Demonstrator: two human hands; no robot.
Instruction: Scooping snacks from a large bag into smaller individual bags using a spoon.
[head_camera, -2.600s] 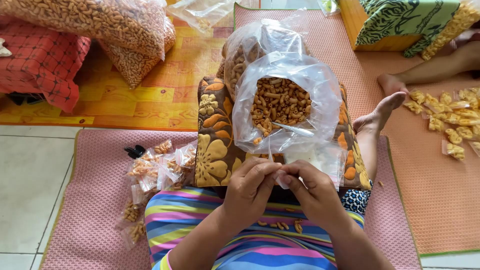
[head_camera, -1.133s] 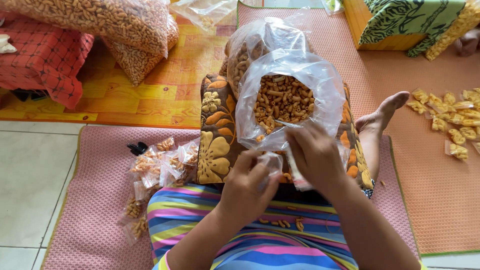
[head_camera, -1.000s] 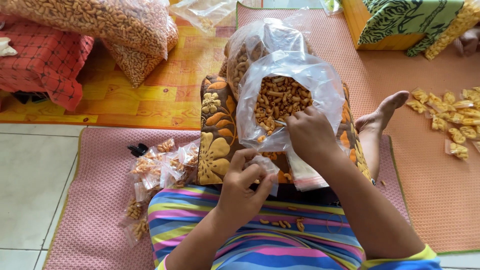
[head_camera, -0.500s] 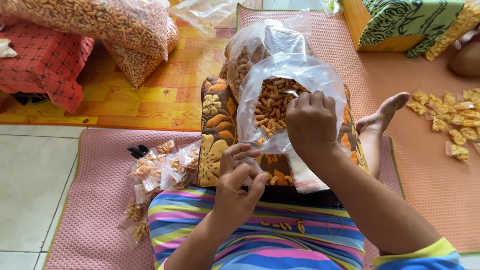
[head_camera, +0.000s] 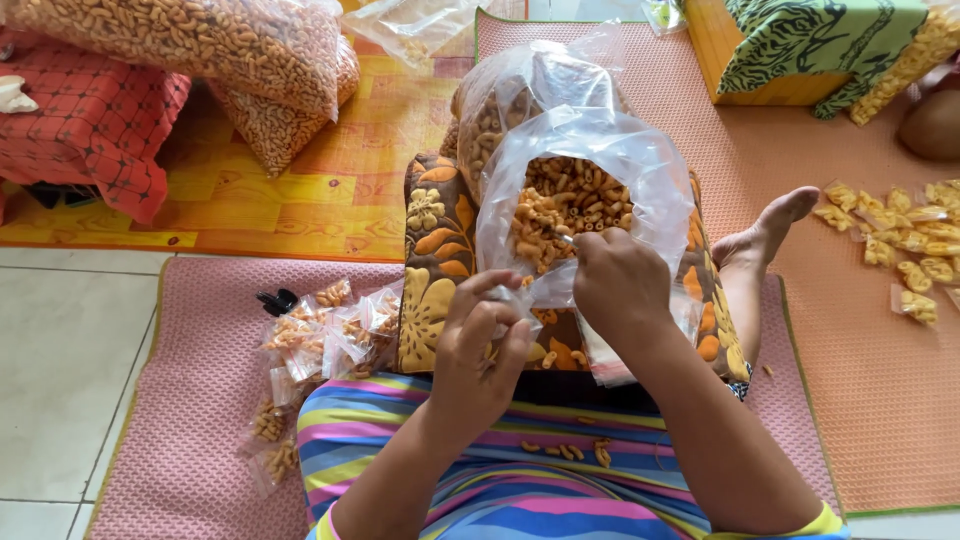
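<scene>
Two hands work at the large clear bag (head_camera: 650, 170) of orange macaroni snacks. Left hand (head_camera: 485, 345) pinches a small empty pouch (head_camera: 522, 298); right hand (head_camera: 620, 280) grips a metal spoon (head_camera: 562, 237) inside it. Filled pouches (head_camera: 320, 325) lie left on the pink mat (head_camera: 190, 400).

The right hand (head_camera: 620, 280) sits at the mouth of the open snack bag (head_camera: 660, 170), plastic walls rising close on both sides and behind, so the way in is only from the front lip. The left hand (head_camera: 485, 345) is crowded just below that lip, hard against the floral cushion (head_camera: 430, 260), with a heap of small filled packets (head_camera: 315, 330) blocking the mat to its left. Open room lies on the pink mat (head_camera: 190, 400) beyond the packets and on the orange mat (head_camera: 860, 380) past the bare foot (head_camera: 765, 230).
</scene>
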